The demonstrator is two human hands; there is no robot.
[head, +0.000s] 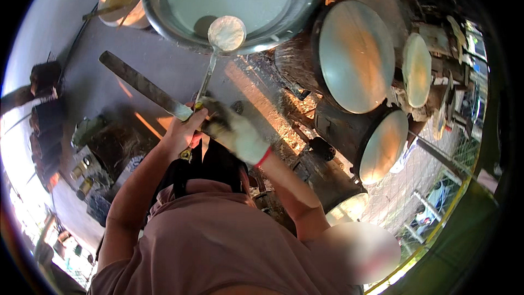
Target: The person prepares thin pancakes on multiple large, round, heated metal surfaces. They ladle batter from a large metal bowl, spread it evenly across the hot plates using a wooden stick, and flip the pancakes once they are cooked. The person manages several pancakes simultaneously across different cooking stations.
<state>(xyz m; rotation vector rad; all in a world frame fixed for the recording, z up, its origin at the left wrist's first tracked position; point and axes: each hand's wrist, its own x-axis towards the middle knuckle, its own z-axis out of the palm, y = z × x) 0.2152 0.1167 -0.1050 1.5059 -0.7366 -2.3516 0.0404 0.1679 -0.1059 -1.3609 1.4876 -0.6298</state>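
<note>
My bare left hand (186, 129) is closed round the handle of a long ladle (209, 71). The ladle's round, whitish bowl is over the near rim of a large metal basin (157, 20) of pale, cloudy liquid. A long flat blade or bar (141, 84), dark and stained, runs from the same hand up to the left; whether that hand also grips it cannot be told. Close against the left hand is my right hand (235, 133), in a whitish work glove with a red cuff, soiled dark at the fingers and blurred. What its fingers hold is hidden.
A bucket (141, 16) with sticks across it stands beyond, at the left. Large round drums or pans with pale tops (356, 57) (384, 147) line the right side, a smaller pale disc (416, 69) behind them. Dark cylinders (47, 119) and clutter lie left; debris lies between basin and drums.
</note>
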